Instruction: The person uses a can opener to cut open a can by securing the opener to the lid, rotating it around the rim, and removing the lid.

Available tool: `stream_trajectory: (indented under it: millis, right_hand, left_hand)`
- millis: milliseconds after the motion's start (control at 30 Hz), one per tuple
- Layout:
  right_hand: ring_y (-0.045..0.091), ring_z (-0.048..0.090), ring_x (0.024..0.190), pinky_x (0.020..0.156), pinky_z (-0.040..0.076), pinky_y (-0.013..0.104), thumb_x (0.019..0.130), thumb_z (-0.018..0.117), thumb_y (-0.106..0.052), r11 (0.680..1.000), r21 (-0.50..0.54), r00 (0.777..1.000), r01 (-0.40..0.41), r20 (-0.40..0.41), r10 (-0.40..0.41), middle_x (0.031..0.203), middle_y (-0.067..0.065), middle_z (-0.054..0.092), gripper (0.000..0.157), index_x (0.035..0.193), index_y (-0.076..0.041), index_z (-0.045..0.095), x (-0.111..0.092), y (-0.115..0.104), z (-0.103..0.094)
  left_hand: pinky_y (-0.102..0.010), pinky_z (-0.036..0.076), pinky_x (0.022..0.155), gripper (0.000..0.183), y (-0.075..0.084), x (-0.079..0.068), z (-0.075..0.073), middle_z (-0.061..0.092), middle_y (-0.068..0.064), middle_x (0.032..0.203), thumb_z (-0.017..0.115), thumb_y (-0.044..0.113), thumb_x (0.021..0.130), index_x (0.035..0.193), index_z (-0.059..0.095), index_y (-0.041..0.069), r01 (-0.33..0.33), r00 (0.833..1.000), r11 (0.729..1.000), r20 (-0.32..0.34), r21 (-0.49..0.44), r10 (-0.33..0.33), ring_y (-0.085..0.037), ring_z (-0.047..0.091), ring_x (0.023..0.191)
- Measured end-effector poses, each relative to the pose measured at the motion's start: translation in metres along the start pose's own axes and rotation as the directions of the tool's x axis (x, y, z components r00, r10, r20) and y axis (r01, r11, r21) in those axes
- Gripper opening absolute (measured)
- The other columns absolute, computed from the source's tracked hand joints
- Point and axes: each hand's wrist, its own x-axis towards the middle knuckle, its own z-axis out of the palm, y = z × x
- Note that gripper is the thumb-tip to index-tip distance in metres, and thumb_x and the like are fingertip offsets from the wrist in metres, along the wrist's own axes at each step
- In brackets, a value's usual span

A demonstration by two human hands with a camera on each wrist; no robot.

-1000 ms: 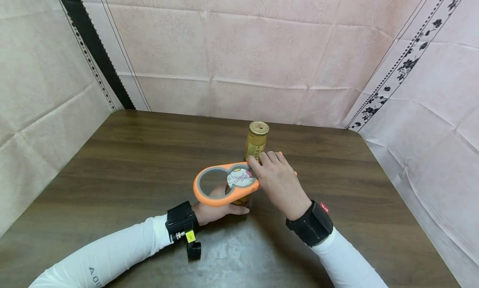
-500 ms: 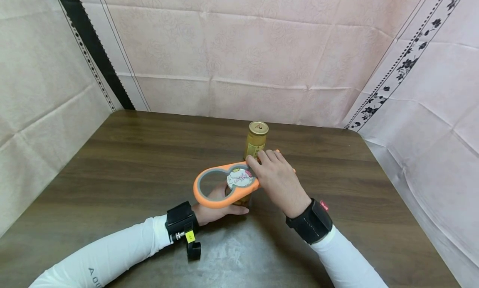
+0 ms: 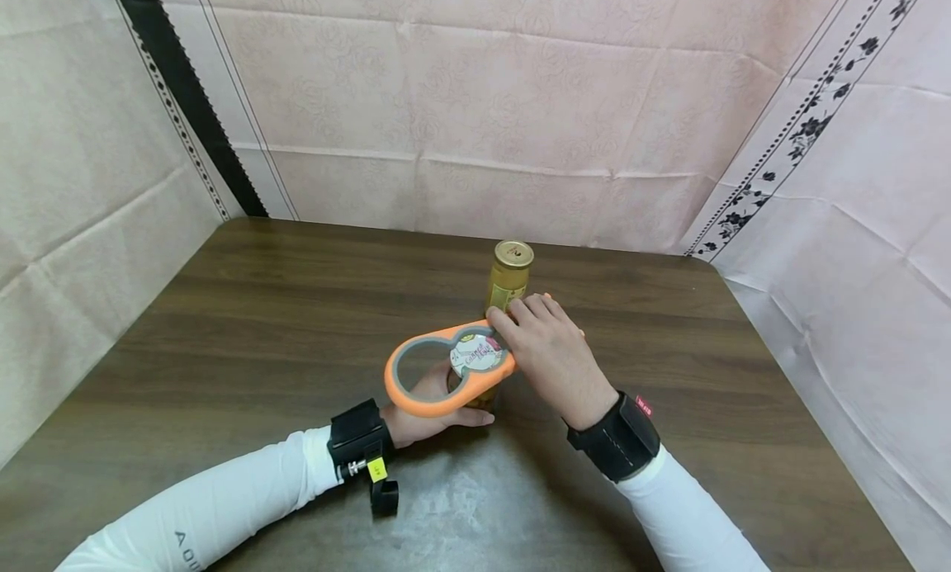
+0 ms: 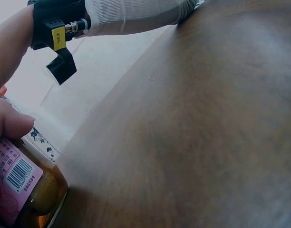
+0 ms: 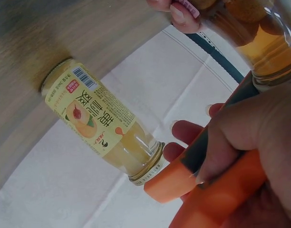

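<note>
My left hand (image 3: 419,424) grips a glass jar of fruit (image 4: 46,194) standing on the table, its thumb along the near side. The jar's white printed lid (image 3: 475,353) shows through one loop of an orange jar opener (image 3: 431,408) with a grey lining. My right hand (image 3: 553,361) holds the opener's handles from above, fingers wrapped over them. In the right wrist view, the opener's orange end (image 5: 167,184) sticks out past the fingers, and the opener lies against the lid end of the jar. Most of the handles are hidden under the hand in the head view.
A second jar (image 3: 511,276), with a gold lid and a yellow peach label (image 5: 95,111), stands upright just behind the right hand. The brown wooden table (image 3: 327,308) is bounded by pale cloth (image 3: 475,126) at the back and sides.
My right hand has shifted slightly away and to the left, turning the opener's handles a little counterclockwise about the lid. The left hand and the jar look still.
</note>
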Motion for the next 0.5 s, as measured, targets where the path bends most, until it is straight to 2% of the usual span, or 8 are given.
stream_trajectory:
  millis: [33,333,400,467,500]
  right_hand:
    - [0.027,0.064,0.102,0.103,0.053,0.046,0.083,0.075,0.007,1.000,0.004,1.000,0.004,-0.002,-0.004,0.102,0.006,0.065,0.039,0.114,-0.011,0.060,0.0001,0.0000,-0.0003]
    - [0.024,0.065,0.113,0.108,0.050,0.045,0.086,0.073,0.006,1.000,0.014,1.000,0.016,-0.002,-0.016,0.110,0.004,0.068,0.036,0.116,-0.010,0.061,0.0003,0.0028,0.0002]
    - [0.024,0.065,0.112,0.108,0.050,0.045,0.085,0.075,0.006,1.000,0.011,1.000,0.021,0.001,-0.021,0.110,0.005,0.067,0.038,0.117,-0.011,0.061,0.0009,0.0035,0.0005]
    - [0.025,0.064,0.111,0.108,0.050,0.044,0.084,0.075,0.006,1.000,0.008,1.000,0.026,-0.002,-0.026,0.109,0.005,0.066,0.040,0.118,-0.011,0.061,0.0015,0.0043,0.0010]
    - [0.025,0.064,0.110,0.107,0.050,0.044,0.084,0.075,0.006,1.000,0.007,1.000,0.028,-0.006,-0.028,0.108,0.005,0.066,0.041,0.118,-0.012,0.062,0.0018,0.0048,0.0012]
  left_hand:
    - [-0.022,0.037,0.116,0.093,-0.0005,0.0003,-0.0003,0.031,0.012,0.164,0.079,0.008,0.086,0.159,0.026,0.029,-0.012,1.000,1.000,0.002,-0.008,0.012,-0.011,0.031,0.150]
    - [-0.023,0.040,0.114,0.087,-0.0004,0.0016,-0.0008,0.036,0.011,0.162,0.078,0.010,0.088,0.158,0.030,0.029,-0.010,1.000,0.998,0.021,-0.069,0.012,-0.010,0.035,0.147]
    - [-0.024,0.042,0.113,0.085,-0.0005,0.0012,-0.0014,0.035,0.009,0.163,0.077,0.014,0.089,0.158,0.029,0.027,-0.003,0.999,0.990,0.040,-0.144,0.008,-0.008,0.035,0.147]
    - [-0.026,0.043,0.114,0.079,-0.0013,0.0006,-0.0025,0.032,0.007,0.164,0.072,0.017,0.094,0.159,0.028,0.024,0.012,0.997,0.958,0.076,-0.287,0.011,-0.007,0.035,0.147]
    - [-0.026,0.043,0.113,0.078,-0.0016,0.0004,-0.0028,0.031,0.006,0.165,0.071,0.019,0.095,0.159,0.027,0.022,0.018,0.996,0.945,0.092,-0.328,0.013,-0.005,0.035,0.147]
